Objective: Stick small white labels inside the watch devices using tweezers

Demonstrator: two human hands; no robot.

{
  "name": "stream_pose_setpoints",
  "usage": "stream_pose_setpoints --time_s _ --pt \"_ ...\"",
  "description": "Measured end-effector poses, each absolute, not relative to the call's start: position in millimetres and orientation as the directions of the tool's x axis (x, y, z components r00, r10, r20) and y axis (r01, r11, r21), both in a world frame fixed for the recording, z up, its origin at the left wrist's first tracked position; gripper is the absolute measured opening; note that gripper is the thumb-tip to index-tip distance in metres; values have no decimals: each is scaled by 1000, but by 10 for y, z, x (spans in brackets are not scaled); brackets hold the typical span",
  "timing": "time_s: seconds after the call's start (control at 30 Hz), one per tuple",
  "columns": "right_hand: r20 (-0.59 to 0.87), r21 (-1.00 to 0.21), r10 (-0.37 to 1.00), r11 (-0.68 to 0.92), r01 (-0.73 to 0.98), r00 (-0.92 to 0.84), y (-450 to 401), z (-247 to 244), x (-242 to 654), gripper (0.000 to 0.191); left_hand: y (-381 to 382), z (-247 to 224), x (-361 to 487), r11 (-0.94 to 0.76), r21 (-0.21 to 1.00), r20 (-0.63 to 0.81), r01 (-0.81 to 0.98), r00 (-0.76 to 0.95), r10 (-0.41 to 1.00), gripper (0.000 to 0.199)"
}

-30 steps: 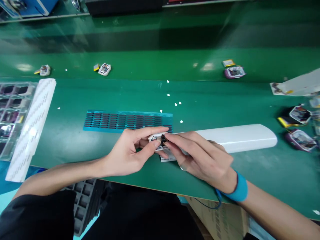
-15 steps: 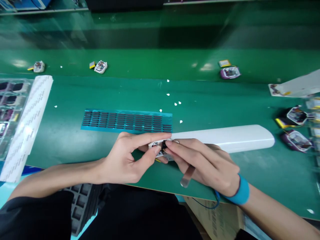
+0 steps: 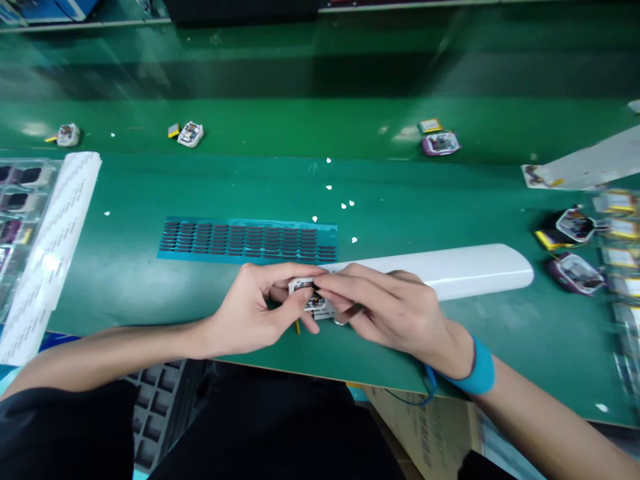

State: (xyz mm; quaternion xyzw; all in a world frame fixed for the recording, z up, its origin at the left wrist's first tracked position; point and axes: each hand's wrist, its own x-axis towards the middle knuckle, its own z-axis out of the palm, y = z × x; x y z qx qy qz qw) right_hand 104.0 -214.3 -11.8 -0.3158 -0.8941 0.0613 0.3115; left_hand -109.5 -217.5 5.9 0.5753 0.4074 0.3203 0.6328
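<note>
My left hand [image 3: 257,303] is closed on a small white watch housing [image 3: 315,303], its thumb and fingers at the edges. The housing's open side faces up and shows a circuit board. A yellow-edged piece [image 3: 298,327] pokes out below my left fingers. My right hand [image 3: 400,310] is closed, with its fingertips pressed to the right part of the housing over a small dark part. A flat metal tool [image 3: 348,316] lies within the right fingers, mostly hidden. A blue band [image 3: 477,370] is around my right wrist.
Behind my hands lies a blue sheet [image 3: 327,233] with rows of dark strips. A long white strip [image 3: 480,270] extends rightward. Open housings with batteries, like the purple one [image 3: 440,143], stand farther back and right. At left is a clear tray [image 3: 55,175] beside printed paper strips [image 3: 65,220].
The housing and both hands have shifted slightly left in view. My right hand has turned, and the metal tool's end now sits closer to the housing, pointing less toward me.
</note>
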Motion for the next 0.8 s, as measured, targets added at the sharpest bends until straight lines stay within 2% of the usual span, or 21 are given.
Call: stream_pose_setpoints --time_s 0.13,0.4,0.53,0.7,0.8 --pt "474 -562 699 708 428 -535 -2116 -117 1049 18 -2142 43 -1086 293 956 -251 -30 440 862 11" --pt "429 -711 736 633 307 -524 -2084 -27 1076 16 -2122 67 -1089 457 879 -327 -134 529 783 3" --pt "474 -695 733 652 304 -487 -2116 -47 1043 23 -2109 70 -1090 432 888 -317 -158 471 823 2" --pt "552 -543 699 715 440 -455 -2164 -92 1006 30 -2119 58 -1091 433 891 -328 -137 465 822 7" --pt "579 -480 673 738 475 -460 -2166 -103 1009 26 -2128 48 -1101 449 881 -333 -150 478 813 12"
